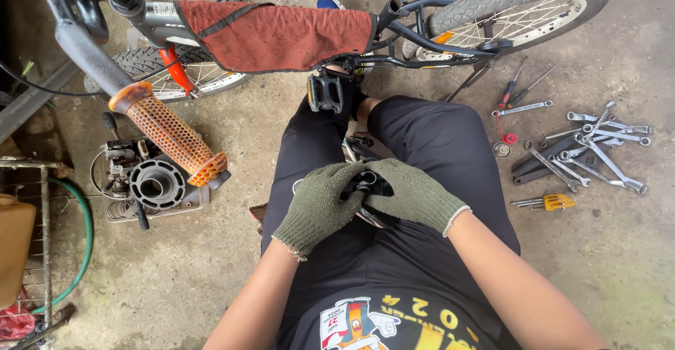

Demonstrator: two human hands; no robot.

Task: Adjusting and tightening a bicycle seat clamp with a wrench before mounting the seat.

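Note:
Both my hands wear green knit gloves and meet over my lap. My left hand [320, 206] and my right hand [415, 194] are closed around a small black metal bicycle part [367, 183] held between them; most of it is hidden by the gloves. Just beyond my knees a black pedal [325, 92] hangs from a bicycle [422, 30] with a red cloth [278, 35] draped over its frame. An orange perforated handlebar grip [172, 135] juts out at the left.
Several wrenches [594, 150] and two screwdrivers [519, 88] lie on the concrete floor at the right, with a yellow-handled tool [552, 201]. A grey engine part [151, 181] sits at the left, beside a green hose [83, 244] and a wire rack [35, 237].

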